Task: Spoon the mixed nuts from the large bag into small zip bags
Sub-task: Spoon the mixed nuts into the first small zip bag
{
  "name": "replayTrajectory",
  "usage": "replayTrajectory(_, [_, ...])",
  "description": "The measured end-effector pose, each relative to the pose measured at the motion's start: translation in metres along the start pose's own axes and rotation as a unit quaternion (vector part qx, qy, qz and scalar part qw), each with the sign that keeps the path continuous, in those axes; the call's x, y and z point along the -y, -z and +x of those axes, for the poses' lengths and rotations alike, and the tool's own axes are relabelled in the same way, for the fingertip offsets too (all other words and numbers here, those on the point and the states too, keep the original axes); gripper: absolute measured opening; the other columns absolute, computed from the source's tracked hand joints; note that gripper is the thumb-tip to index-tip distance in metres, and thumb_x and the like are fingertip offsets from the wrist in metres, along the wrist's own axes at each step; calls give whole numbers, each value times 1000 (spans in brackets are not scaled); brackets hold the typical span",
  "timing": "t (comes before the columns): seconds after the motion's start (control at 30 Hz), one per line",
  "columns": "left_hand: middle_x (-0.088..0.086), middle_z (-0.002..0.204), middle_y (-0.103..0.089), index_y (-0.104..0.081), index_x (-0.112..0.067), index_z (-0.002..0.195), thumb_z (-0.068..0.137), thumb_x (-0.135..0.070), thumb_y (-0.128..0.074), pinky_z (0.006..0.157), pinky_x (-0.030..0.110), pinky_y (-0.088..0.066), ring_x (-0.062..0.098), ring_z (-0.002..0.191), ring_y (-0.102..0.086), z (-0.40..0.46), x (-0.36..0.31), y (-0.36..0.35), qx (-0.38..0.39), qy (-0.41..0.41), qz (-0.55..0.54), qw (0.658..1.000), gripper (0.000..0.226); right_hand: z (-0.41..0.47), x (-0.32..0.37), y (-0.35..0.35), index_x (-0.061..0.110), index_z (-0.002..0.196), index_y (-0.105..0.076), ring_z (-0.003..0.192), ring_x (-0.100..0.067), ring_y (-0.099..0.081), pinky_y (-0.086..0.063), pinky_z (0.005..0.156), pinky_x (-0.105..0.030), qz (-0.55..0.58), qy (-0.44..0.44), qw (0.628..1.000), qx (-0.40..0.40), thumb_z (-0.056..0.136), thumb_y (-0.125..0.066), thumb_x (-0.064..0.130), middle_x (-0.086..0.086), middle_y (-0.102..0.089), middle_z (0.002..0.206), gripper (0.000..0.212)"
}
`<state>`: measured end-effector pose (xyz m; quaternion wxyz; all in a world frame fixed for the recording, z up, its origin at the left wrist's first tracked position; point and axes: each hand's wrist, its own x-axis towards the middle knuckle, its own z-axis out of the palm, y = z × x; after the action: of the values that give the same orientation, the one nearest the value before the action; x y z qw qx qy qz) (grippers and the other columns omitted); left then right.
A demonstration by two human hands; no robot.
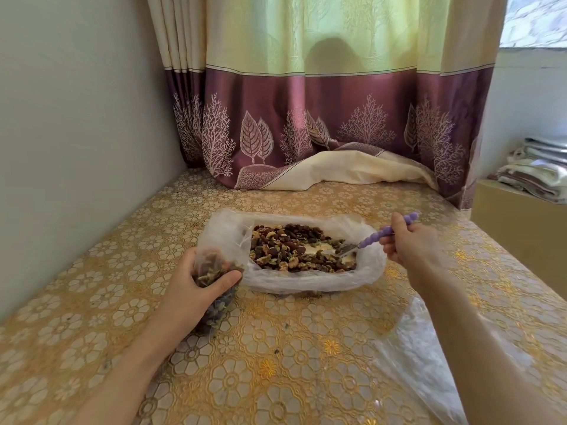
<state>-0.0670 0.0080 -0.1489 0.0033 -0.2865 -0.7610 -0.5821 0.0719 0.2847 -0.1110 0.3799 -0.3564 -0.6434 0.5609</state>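
A large clear bag (369,271) lies open in the middle of the table, with mixed nuts (294,245) spread inside it. My right hand (409,242) grips a spoon with a purple beaded handle (383,233); its metal bowl is down among the nuts at the bag's right side. My left hand (196,286) holds a small zip bag (214,273), partly filled with nuts, upright just left of the large bag, thumb across its front.
The table wears a gold floral cover (276,363). Clear plastic bags (420,357) lie flat under my right forearm. A purple and cream curtain (306,124) hangs onto the far edge. A wall runs along the left; folded linens (537,170) sit on a box at right.
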Motion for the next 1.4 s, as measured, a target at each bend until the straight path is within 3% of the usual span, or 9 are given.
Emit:
replayTrajectory(0.17, [-16,88,-59,-52,-35,93,55,-45,-72,55,-2,-38,-23,72,-53,0,-1,0,0,8,2,1000,45,-4,1,-1,6,67,-59,49,-11,-50,-43,50,-22,23,-11,999,-20,100,-45,27,-8,-60,60,41])
replayTrajectory(0.33, [-16,88,-58,-52,-34,98,54,-49,-71,56,8,-42,-21,73,-53,-1,-2,1,7,18,25,999,50,-4,5,-1,8,65,-59,47,-9,-51,-43,42,-14,63,-20,996,-58,99,-47,28,-6,-60,61,41])
replayTrajectory(0.4, [-17,89,-57,-51,-36,100,55,-51,-70,56,10,-38,-22,73,-52,-3,-3,1,19,22,46,999,52,-7,8,-2,8,67,-59,48,-9,-52,-45,45,-16,79,-14,995,-54,99,-47,28,-8,-62,64,40])
replayTrajectory(0.57, [-19,89,-56,-46,-42,91,54,-55,-69,59,9,-34,-25,75,-49,-6,-6,-1,40,15,80,996,45,-22,28,-9,5,70,-58,42,-3,-54,-46,43,-13,145,10,989,-2,100,-45,25,1,-63,47,38])
replayTrajectory(0.73, [-19,90,-56,-47,-39,94,52,-58,-68,61,14,-35,-21,77,-50,-4,-5,-1,44,14,84,995,51,-43,53,-24,7,71,-59,44,-5,-55,-47,45,-15,193,50,979,37,99,-47,26,2,-62,47,36])
replayTrajectory(0.97, [-19,94,-57,-48,-34,104,49,-62,-67,63,12,-36,-17,78,-52,-5,-6,-2,54,32,63,996,65,-79,70,-45,7,68,-62,47,-7,-57,-46,44,-14,183,127,967,127,99,-46,25,-1,-68,55,39])
replayTrajectory(1.13, [-17,97,-60,-47,-34,105,48,-59,-69,65,11,-39,-13,81,-56,-6,-7,-4,44,36,34,998,66,-96,70,-59,10,66,-66,52,-16,-62,-52,49,-20,139,204,953,175,98,-49,24,-7,-72,65,39])
replayTrajectory(1.27, [-18,96,-60,-47,-35,103,50,-53,-72,60,7,-41,-18,78,-56,-6,-8,-6,29,31,8,999,61,-98,72,-59,8,70,-66,53,-18,-63,-52,50,-21,131,248,941,189,99,-48,19,-7,-73,70,36])
replayTrajectory(1.4, [-15,96,-62,-47,-37,97,47,-56,-71,63,11,-40,-13,78,-57,-6,-7,-5,17,39,-14,999,59,-93,77,-50,9,74,-66,53,-16,-63,-52,50,-20,165,253,937,175,99,-46,15,-6,-73,69,32])
